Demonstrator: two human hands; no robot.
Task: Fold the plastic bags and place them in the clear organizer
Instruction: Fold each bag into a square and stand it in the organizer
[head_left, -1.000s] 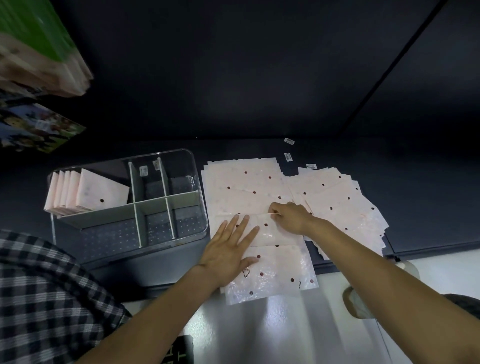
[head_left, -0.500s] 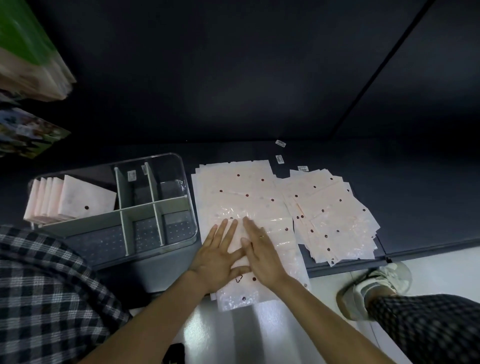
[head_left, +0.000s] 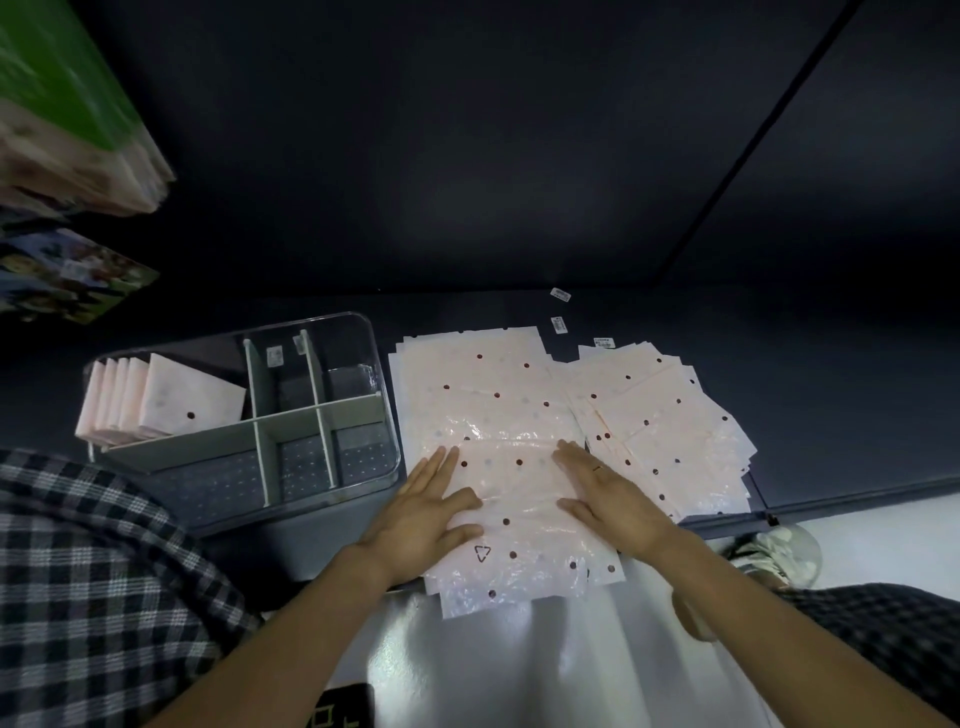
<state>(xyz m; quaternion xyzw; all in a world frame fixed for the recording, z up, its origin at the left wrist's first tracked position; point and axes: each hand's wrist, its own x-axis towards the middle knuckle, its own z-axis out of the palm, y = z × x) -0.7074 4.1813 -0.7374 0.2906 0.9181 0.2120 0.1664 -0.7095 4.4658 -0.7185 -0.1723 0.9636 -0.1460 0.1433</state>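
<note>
Both hands flat, fingers straight and spread, pressed palm-down on the top plastic bag of a stack at the near edge of the dark counter. Left hand on the bag's left side, thumb stretched toward the middle; right hand on its right side, a ring on one finger. Nothing pinched or curled round by either. Topmost bag pale pink, crinkled, dotted with dark spots, folded over once with a crease running across between the fingertips; a small printed triangle near its lower left. Near end of the stack hanging past the counter's near edge over the pale floor.

Second, fanned pile of unfolded bags just beside it to the right, overlapping its edge. Three small white labels near the counter's back edge, beyond the piles.

Clear organizer just left of the stack, near the counter's near-left edge, split by pale grey dividers. Folded bags standing in a row in the back-left compartment, tilted; other compartments showing only the dotted base.

Checked sleeve at lower left, checked trouser leg and shoe at lower right. Stacked packets with a green cover at upper left.
</note>
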